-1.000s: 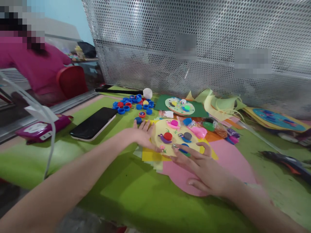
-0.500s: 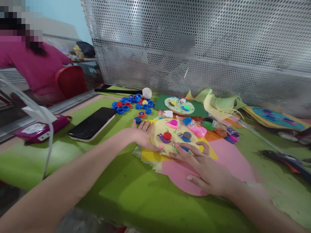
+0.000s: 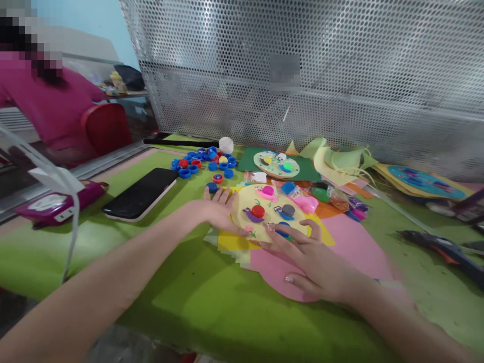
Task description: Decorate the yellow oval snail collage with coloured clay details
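Observation:
A cream paper disc lies on a yellow sheet, with snail figures whose shells look like bottle caps: a red cap, a grey cap, a pink one and a blue one partly under my fingers. My left hand rests flat with fingers spread over the disc's left edge. My right hand is open, its fingers apart and slightly bent. Its fingertips touch the lower middle of the disc, beside the blue cap. Any tiny piece beneath them is hidden.
Loose blue and red caps lie behind my left hand, near a phone. Clay packets sit behind the disc. A glue gun is at right, pink paper below. A person in pink sits far left.
The view has shifted a little, so everything sits slightly further left. My right fingertips have moved slightly down on the disc. My left hand stays in place.

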`<state>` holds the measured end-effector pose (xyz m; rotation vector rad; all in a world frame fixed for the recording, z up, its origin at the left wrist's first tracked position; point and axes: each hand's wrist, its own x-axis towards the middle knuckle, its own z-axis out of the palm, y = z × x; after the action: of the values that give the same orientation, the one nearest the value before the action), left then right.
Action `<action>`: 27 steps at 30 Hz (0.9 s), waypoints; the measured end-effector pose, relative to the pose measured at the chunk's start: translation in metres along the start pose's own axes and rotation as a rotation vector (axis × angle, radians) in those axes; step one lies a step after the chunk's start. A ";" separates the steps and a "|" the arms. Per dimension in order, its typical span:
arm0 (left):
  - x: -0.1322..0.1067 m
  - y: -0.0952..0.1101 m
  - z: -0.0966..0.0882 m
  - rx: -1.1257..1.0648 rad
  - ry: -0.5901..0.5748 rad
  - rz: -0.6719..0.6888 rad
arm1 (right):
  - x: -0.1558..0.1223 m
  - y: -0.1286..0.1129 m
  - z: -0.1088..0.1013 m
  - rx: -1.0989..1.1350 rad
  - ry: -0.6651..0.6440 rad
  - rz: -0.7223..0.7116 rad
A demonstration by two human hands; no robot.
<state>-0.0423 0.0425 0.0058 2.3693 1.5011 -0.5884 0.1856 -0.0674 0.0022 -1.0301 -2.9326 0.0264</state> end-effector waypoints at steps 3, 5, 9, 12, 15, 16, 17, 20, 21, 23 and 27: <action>0.001 0.000 0.000 0.012 -0.011 -0.003 | -0.001 -0.001 0.001 -0.013 0.002 0.003; 0.001 0.000 0.000 0.012 -0.014 -0.003 | -0.003 -0.001 0.000 -0.031 0.008 0.005; 0.002 -0.001 0.000 0.014 -0.016 0.006 | -0.007 0.001 -0.003 -0.049 0.009 -0.008; 0.003 -0.002 0.001 0.011 -0.008 0.011 | -0.010 0.001 -0.004 -0.040 0.009 0.019; 0.004 -0.004 0.003 -0.012 0.001 0.006 | -0.014 0.004 -0.005 -0.019 0.004 0.048; 0.005 -0.004 0.003 -0.019 0.003 0.007 | -0.017 0.005 -0.005 -0.014 0.002 0.052; 0.005 -0.005 0.004 -0.024 0.005 0.007 | -0.019 0.008 -0.005 -0.014 0.001 0.053; 0.006 -0.006 0.004 -0.031 0.011 0.014 | -0.026 0.015 -0.004 -0.031 0.018 0.042; 0.006 -0.006 0.004 -0.032 0.010 0.016 | -0.027 0.017 -0.003 -0.037 0.038 0.037; 0.005 -0.006 0.003 -0.034 0.007 0.017 | -0.027 0.018 -0.003 -0.036 0.092 0.033; 0.001 -0.003 0.001 -0.050 0.013 0.016 | -0.013 0.008 -0.003 0.032 0.059 0.019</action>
<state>-0.0445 0.0437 0.0048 2.3492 1.4837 -0.5260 0.2015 -0.0692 0.0046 -1.0353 -2.8600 0.0416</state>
